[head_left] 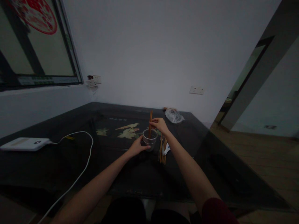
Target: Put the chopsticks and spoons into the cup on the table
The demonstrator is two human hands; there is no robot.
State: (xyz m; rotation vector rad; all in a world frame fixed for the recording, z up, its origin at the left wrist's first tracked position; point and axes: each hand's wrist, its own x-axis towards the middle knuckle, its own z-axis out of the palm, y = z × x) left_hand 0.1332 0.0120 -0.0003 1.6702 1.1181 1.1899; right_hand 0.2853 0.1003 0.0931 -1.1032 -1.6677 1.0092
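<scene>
A clear plastic cup (150,143) stands on the dark table, with my left hand (136,147) wrapped round its left side. Above it, my right hand (159,124) pinches brown chopsticks (150,119), held upright with their lower ends inside the cup. Just right of the cup, more chopsticks (161,154) lie in a loose bundle on the tabletop. Among them rests a white spoon (166,149), partly hidden by my right forearm.
At the table's back lies a crumpled clear plastic bag (174,116). A white power bank (25,144) sits at the left, its white cable (90,152) curving across the table (112,174) and over the front edge. Behind the table is a wall with sockets (196,90).
</scene>
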